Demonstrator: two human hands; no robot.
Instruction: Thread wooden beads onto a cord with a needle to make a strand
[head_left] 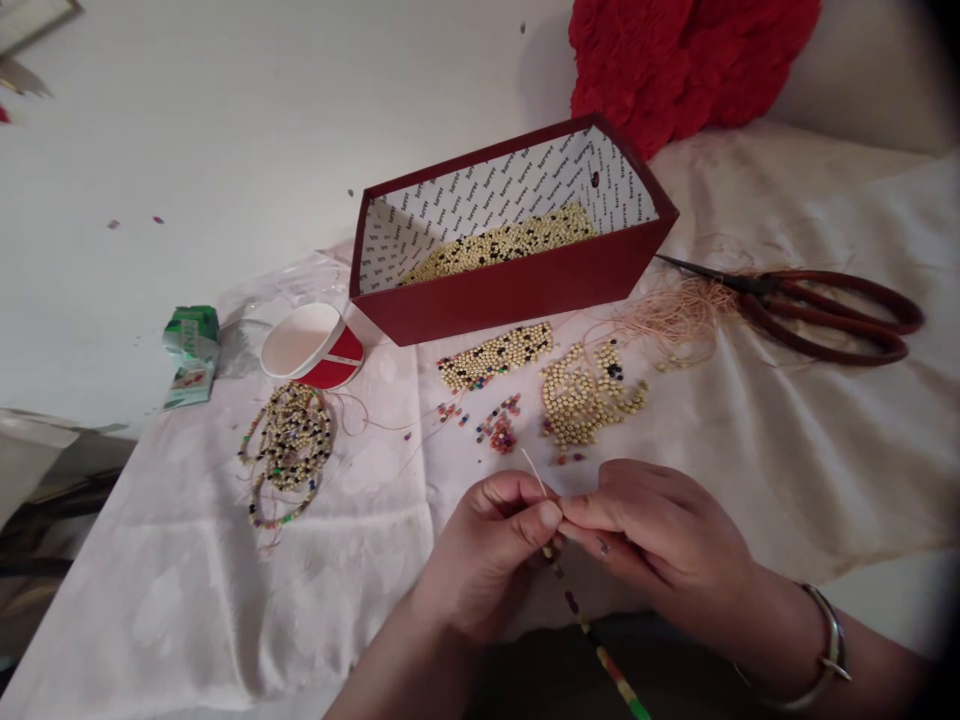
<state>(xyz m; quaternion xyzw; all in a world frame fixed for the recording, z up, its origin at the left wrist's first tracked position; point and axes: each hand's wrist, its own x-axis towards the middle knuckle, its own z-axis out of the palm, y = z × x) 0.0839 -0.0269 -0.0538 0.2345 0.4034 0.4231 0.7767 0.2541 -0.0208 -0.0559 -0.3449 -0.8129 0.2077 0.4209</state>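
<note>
My left hand [506,535] pinches a pale cord [534,472] whose free end sticks up past the thumb. Fingertips of my right hand [660,535] press together right beside the left thumb, at the same cord; a small bead may be between them, but it is mostly hidden. Below the hands hangs a beaded string [600,650] with cream, dark, orange and green beads. Just beyond my hands lie a patch of loose cream beads [577,400], a small heap of coloured beads [501,430] and a flat band of cream and black beads [499,355].
A dark red box [517,275] holds many cream and black beads. Large scissors [825,305] lie on pinkish threads [690,315] at the right. On the left are a tilted paper cup [341,360], finished bead strands [289,440] and a green carton [191,350]. Red cushion [690,65] behind.
</note>
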